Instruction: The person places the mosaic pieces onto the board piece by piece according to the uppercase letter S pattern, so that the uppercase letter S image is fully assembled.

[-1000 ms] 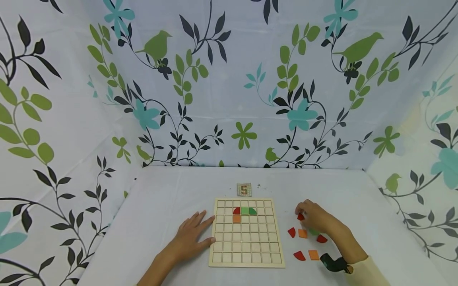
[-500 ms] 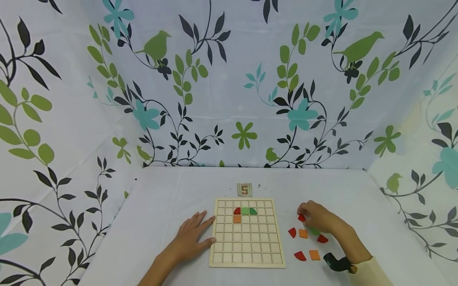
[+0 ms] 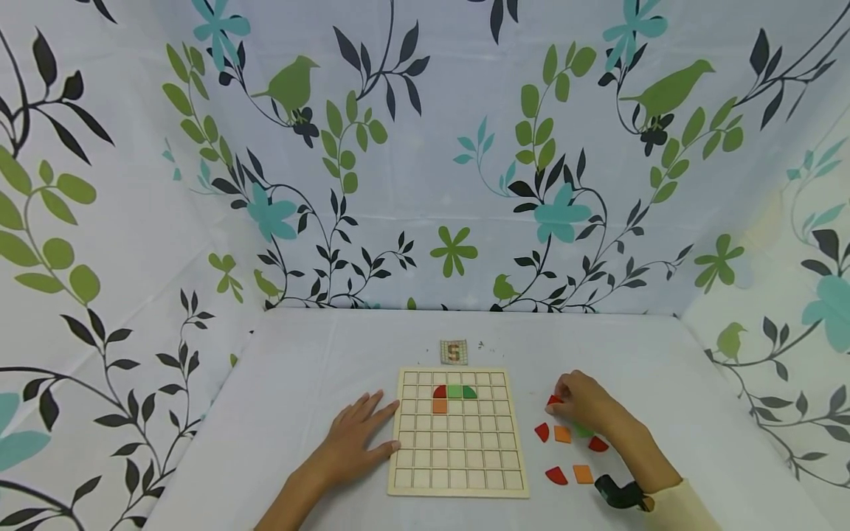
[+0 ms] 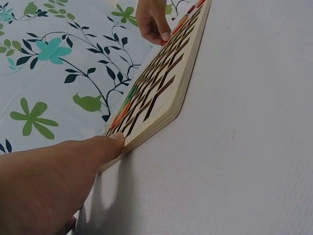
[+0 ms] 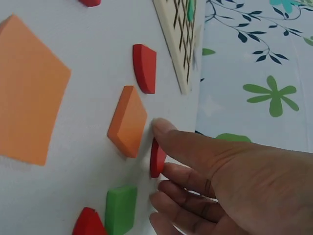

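Observation:
A wooden grid board (image 3: 458,493) lies on the white table. Fingers of my left hand (image 3: 355,442) are spread, with fingertips and thumb touching its left edge. Four-sided and rounded tiles sit in its upper cells: a red quarter-circle (image 3: 440,391), a light green square (image 3: 454,391), a dark green quarter-circle (image 3: 469,392) and an orange square (image 3: 440,406). To the right of the board, my right hand (image 3: 587,402) holds another red quarter-circle tile (image 5: 157,159) between thumb and index finger, low at the table. The hand partly hides that tile.
Loose tiles lie around the right hand: an orange square (image 3: 562,434), a red quarter-circle (image 3: 541,432), a partly hidden green square (image 5: 121,209) and several others. Behind the board is a small card marked S (image 3: 454,352). A patterned cloth (image 3: 398,147) hangs at the back.
The red tile at my right fingertips has turned and shifted slightly left, with the thumb now in front of it. My left hand and the board stay in place.

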A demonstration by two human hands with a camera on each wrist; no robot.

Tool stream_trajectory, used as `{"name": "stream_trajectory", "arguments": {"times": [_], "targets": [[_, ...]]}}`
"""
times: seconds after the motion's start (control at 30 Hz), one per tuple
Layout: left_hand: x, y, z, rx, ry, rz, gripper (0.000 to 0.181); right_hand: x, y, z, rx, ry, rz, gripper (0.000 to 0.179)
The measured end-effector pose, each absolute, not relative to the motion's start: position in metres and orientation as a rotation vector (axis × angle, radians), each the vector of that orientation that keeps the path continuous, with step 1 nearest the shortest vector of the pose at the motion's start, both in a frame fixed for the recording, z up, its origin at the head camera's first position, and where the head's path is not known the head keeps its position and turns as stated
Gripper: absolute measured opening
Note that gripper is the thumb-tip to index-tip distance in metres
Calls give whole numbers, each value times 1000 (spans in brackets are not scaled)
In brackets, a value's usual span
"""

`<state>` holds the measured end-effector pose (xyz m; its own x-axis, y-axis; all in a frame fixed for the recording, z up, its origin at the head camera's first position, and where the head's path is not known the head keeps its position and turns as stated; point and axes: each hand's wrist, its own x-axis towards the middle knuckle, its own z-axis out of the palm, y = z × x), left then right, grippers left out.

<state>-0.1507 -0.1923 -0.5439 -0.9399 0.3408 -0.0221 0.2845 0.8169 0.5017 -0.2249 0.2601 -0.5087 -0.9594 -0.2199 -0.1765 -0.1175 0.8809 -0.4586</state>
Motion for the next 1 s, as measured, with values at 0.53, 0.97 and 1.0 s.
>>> {"name": "stream_trajectory", "arguments": {"times": [0.53, 0.97, 1.0], "targets": [[-151, -192, -540, 496, 2877, 770, 72, -217, 252, -515, -355, 2845, -826, 29], [-150, -191, -541, 490, 2881, 765, 72, -216, 247, -522, -417, 2879, -891, 21], [-150, -191, -541, 492, 2880, 768, 72, -216, 246, -521, -421, 2879, -892, 21]]}}
